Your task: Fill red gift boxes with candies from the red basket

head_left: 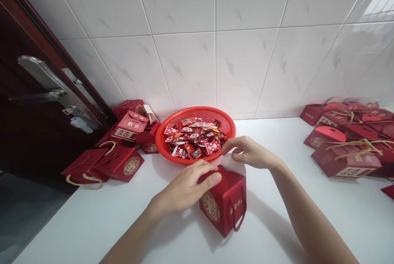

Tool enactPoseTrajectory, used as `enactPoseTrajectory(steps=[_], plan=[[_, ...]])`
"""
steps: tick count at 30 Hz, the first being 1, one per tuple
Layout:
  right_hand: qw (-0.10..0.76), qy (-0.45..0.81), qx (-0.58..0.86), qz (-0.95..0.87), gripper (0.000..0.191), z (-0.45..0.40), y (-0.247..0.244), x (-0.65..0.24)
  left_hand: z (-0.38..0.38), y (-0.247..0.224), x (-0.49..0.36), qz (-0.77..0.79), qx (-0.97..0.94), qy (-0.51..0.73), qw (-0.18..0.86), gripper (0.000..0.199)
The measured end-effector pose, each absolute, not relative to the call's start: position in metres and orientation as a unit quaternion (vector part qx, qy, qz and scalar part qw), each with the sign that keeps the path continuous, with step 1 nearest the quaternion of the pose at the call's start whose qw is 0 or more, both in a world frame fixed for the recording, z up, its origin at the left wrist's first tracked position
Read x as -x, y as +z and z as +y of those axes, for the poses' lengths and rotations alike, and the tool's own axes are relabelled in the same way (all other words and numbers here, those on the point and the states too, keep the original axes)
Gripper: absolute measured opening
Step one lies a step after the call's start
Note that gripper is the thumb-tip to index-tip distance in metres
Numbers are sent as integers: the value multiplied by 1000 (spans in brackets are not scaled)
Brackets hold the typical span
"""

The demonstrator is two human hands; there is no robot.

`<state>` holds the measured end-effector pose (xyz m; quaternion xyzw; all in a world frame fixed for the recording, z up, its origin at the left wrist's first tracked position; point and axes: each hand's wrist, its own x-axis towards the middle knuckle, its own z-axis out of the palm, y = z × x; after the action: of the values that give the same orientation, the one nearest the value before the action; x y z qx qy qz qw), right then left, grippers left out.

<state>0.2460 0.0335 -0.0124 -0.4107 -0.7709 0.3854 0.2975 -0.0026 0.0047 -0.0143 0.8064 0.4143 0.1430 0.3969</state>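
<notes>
A red paper gift box [226,202] with a gold round emblem and a dark red cord handle stands on the white table. Its lid flap [235,166] is up, showing a pale inner side. My left hand [191,186] grips the box's upper left edge, thumb over the front. At the raised flap, my right hand [249,153] has bent fingers, with thumb and forefinger around its top edge. Just behind the box sits a red plastic basket [163,148] with many small wrapped sweets [197,136]. The box's inside is hidden from view.
Several red gift boxes [118,163] are grouped at the left, near a dark door with a metal handle [55,91]. A pile of similar boxes [344,159] lies at the right. A white tiled wall [246,67] rises behind the table [286,198].
</notes>
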Motion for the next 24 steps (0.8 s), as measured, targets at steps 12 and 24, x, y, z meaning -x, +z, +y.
enactPoseTrajectory(steps=[12, 24], plan=[[284, 375, 395, -789, 40, 31, -15, -240, 1, -4, 6, 363, -845, 76, 385, 52], [241, 329, 350, -843, 21, 17, -7, -229, -12, -15, -10, 207, -928, 64, 303, 24]])
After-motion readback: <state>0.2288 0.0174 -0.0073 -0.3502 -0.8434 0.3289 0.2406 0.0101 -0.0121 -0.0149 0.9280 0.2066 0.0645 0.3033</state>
